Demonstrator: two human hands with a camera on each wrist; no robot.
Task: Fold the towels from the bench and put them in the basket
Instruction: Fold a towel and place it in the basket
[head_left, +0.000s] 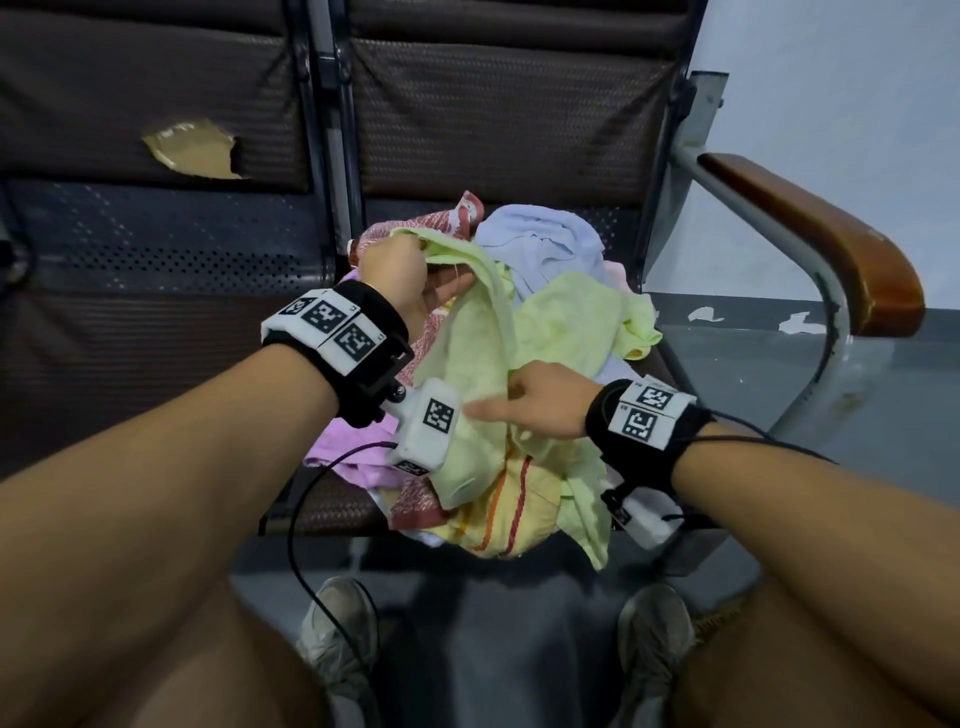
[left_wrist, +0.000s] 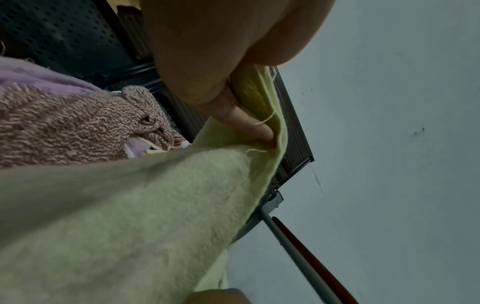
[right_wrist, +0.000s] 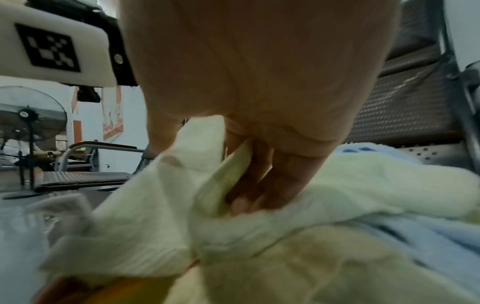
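A heap of towels lies on the right seat of the bench (head_left: 182, 364). On top is a pale green towel (head_left: 478, 343) (left_wrist: 130, 216) (right_wrist: 259, 236). My left hand (head_left: 400, 275) (left_wrist: 249, 123) pinches its upper edge and lifts it. Lower down, my right hand (head_left: 530, 400) (right_wrist: 249, 185) grips a fold of the same towel with curled fingers. Under it lie a light blue towel (head_left: 540, 239), a red-and-white flecked towel (head_left: 415, 228) (left_wrist: 64, 131), a lilac towel (head_left: 348, 452) and a yellow striped towel (head_left: 498, 519). No basket shows in any view.
The bench has dark mesh seats and backrests, with a tear (head_left: 197, 150) in the left backrest. A brown wooden armrest (head_left: 815, 234) on a grey metal frame stands at the right. A pedestal fan (right_wrist: 28, 119) stands far left in the right wrist view. My shoes (head_left: 337, 634) rest on the floor.
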